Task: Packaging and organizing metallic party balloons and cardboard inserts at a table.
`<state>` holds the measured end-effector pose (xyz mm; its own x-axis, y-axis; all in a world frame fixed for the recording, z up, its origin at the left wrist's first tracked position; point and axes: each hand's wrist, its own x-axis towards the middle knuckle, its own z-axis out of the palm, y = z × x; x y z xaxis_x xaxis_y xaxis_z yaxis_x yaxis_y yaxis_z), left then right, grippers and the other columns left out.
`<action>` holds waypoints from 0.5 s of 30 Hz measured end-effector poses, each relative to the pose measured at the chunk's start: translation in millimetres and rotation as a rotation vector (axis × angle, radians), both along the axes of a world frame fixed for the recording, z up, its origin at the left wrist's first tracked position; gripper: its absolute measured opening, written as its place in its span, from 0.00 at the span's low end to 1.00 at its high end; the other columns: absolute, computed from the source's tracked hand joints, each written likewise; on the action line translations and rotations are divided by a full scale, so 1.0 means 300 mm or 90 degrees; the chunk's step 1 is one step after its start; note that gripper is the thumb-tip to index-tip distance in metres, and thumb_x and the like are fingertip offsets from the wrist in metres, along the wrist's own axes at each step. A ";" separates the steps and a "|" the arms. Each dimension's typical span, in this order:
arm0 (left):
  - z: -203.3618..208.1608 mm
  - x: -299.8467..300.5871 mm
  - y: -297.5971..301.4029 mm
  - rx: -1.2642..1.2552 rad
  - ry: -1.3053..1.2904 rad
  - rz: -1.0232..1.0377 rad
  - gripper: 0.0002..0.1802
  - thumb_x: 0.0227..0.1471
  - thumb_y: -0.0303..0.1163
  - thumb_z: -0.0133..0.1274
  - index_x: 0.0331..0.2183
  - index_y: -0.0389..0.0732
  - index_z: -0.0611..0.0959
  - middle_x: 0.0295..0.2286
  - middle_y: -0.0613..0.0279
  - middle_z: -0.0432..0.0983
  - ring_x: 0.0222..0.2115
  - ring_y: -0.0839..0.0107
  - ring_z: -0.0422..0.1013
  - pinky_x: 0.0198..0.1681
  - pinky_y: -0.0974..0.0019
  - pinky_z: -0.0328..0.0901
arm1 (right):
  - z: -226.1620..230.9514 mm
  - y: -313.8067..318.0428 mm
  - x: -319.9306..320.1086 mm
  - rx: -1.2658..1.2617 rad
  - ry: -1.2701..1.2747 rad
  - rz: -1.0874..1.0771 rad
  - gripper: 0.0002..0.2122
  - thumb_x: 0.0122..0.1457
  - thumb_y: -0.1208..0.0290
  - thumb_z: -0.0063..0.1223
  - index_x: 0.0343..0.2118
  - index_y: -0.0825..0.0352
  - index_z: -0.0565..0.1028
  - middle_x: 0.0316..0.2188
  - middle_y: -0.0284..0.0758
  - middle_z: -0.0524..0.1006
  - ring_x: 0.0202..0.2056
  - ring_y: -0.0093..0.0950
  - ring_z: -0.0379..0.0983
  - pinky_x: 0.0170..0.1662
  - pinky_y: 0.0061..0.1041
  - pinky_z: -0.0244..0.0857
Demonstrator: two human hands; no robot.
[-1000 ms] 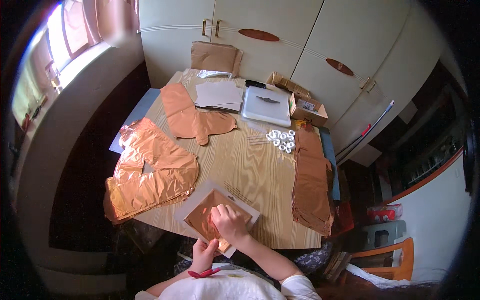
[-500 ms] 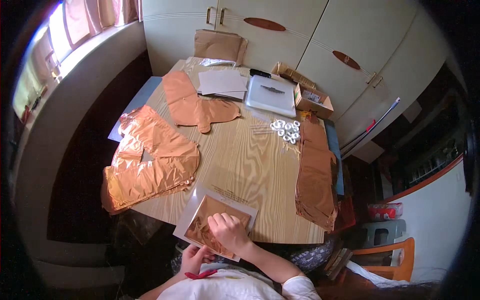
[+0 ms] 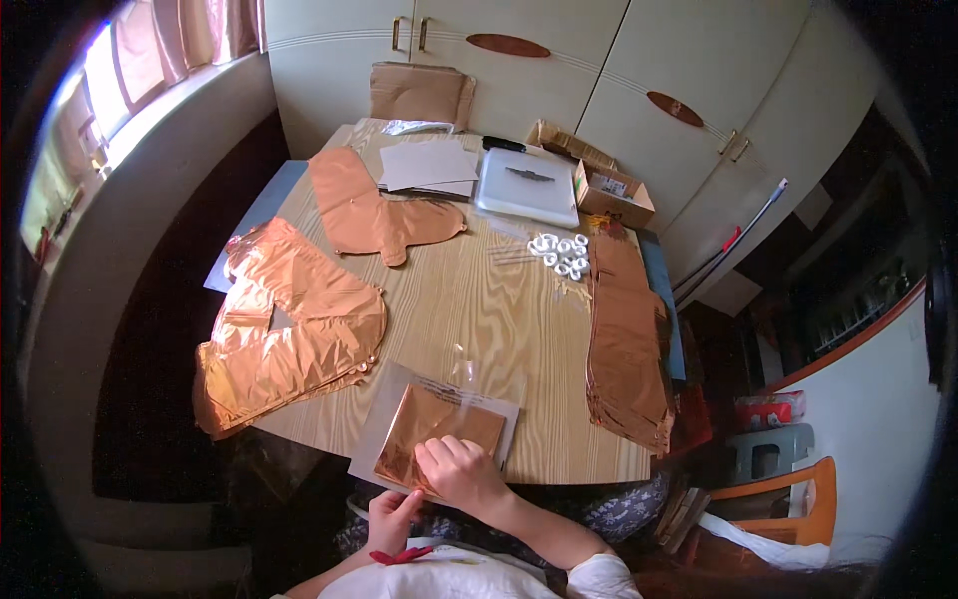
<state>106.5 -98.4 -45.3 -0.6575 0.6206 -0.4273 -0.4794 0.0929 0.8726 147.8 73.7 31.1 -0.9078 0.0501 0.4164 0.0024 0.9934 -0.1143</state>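
Close to me, at the table's near edge, lies a clear plastic bag (image 3: pixel 374 424) with a folded copper-coloured foil sheet (image 3: pixel 464 411) in it. My right hand (image 3: pixel 461 471) is closed like a fist and rests on the near part of the foil. Its fingertips are hidden, and I cannot tell whether they grip anything. At the bag's near edge my left hand (image 3: pixel 394 516) pinches the plastic between thumb and fingers. Shiny copper foil balloons (image 3: pixel 329 339) lie stacked flat to the left. Beyond them rests a single flat foil balloon (image 3: pixel 349 200).
Along the right edge lies a stack of folded foil balloons (image 3: pixel 627 339). White rings (image 3: pixel 561 255) sit near it. At the back are pale sheets (image 3: pixel 429 165), a white plastic box (image 3: pixel 527 190), an open cardboard box (image 3: pixel 614 195) and a brown packet (image 3: pixel 421 95). An orange chair (image 3: pixel 813 499) stands right.
My right hand has slid toward me over the foil and lies lower on the bag. My left hand has closed further at the bag's near edge. The view has shifted slightly.
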 end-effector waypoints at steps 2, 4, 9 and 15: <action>-0.037 -0.004 -0.011 0.005 -0.024 -0.023 0.11 0.56 0.28 0.52 0.39 0.30 0.77 0.30 0.57 0.79 0.30 0.71 0.76 0.32 0.71 0.70 | -0.012 0.007 0.006 -0.026 -0.043 -0.007 0.07 0.49 0.69 0.54 0.31 0.64 0.74 0.26 0.29 0.71 0.30 0.25 0.71 0.33 0.24 0.68; -0.027 -0.003 -0.002 0.166 -0.175 0.019 0.12 0.57 0.27 0.50 0.41 0.30 0.76 0.34 0.55 0.78 0.35 0.69 0.76 0.35 0.69 0.71 | -0.009 0.014 0.016 -0.065 -0.039 -0.006 0.12 0.51 0.65 0.56 0.36 0.65 0.75 0.31 0.31 0.73 0.36 0.27 0.71 0.40 0.27 0.67; -0.016 -0.026 -0.004 0.314 -0.278 -0.008 0.13 0.60 0.27 0.45 0.45 0.33 0.74 0.39 0.53 0.77 0.44 0.64 0.74 0.41 0.66 0.71 | 0.001 0.038 0.078 -0.108 -0.064 -0.024 0.28 0.53 0.51 0.56 0.52 0.65 0.70 0.51 0.41 0.70 0.55 0.39 0.64 0.58 0.43 0.55; -0.038 -0.037 0.019 0.213 -0.220 -0.090 0.12 0.61 0.28 0.46 0.44 0.31 0.75 0.38 0.52 0.77 0.38 0.65 0.76 0.40 0.67 0.72 | -0.053 0.049 0.116 -0.104 -0.133 -0.041 0.35 0.51 0.43 0.53 0.56 0.65 0.66 0.55 0.38 0.68 0.58 0.39 0.61 0.60 0.48 0.52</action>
<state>95.4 -92.8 -56.8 -0.4124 0.8337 -0.3674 -0.7485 -0.0802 0.6582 182.6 88.6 15.4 -0.9660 0.1612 0.2022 0.1047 0.9588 -0.2641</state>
